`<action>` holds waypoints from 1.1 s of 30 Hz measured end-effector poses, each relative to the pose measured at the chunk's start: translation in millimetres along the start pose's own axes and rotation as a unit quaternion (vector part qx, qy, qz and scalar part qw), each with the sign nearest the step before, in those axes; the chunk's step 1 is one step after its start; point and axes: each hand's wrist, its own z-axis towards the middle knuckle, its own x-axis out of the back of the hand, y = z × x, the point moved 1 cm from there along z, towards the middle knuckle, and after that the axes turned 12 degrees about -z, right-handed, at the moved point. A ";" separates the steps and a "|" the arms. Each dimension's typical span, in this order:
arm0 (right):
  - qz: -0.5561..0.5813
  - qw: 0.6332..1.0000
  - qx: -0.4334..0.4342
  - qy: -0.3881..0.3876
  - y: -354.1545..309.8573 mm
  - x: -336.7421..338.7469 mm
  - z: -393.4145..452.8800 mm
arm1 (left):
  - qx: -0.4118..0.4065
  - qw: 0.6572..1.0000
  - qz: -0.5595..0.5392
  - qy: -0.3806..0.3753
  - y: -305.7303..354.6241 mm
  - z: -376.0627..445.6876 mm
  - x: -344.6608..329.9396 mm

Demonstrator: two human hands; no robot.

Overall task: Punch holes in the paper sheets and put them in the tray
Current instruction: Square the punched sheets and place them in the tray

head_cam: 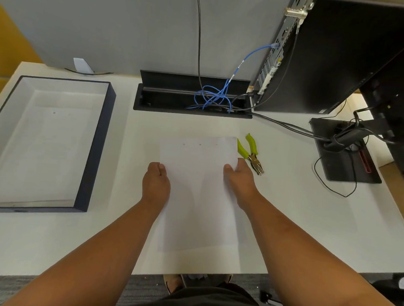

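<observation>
A white paper sheet (197, 190) is held over the middle of the desk, with two small punched holes near its far edge. My left hand (156, 183) grips its left edge, thumb on top. My right hand (239, 178) grips the right edge the same way. A hole punch (251, 153) with lime-green handles lies on the desk just right of the sheet, touching neither hand. At the left stands a dark-walled tray (94, 151) with white paper lying flat inside.
A black cable box (192, 98) with blue and black cables is set into the desk behind the sheet. A computer tower (320, 56) and a monitor base (345, 152) with loose cables occupy the right. The desk's front edge is near my body.
</observation>
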 end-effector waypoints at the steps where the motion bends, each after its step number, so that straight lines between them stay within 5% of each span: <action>1: 0.005 1.000 0.000 0.001 -2.5 0.8 -2.3 | 0.001 1.000 -0.011 -0.002 3.3 -0.2 0.3; 17: 0.207 0.952 0.182 0.130 -97.5 41.5 -43.7 | -0.229 0.964 -0.128 0.041 111.2 -21.5 20.8; 33: 0.161 0.964 0.193 0.091 -80.8 31.0 -38.7 | -0.213 0.969 -0.122 0.029 94.0 -26.3 25.0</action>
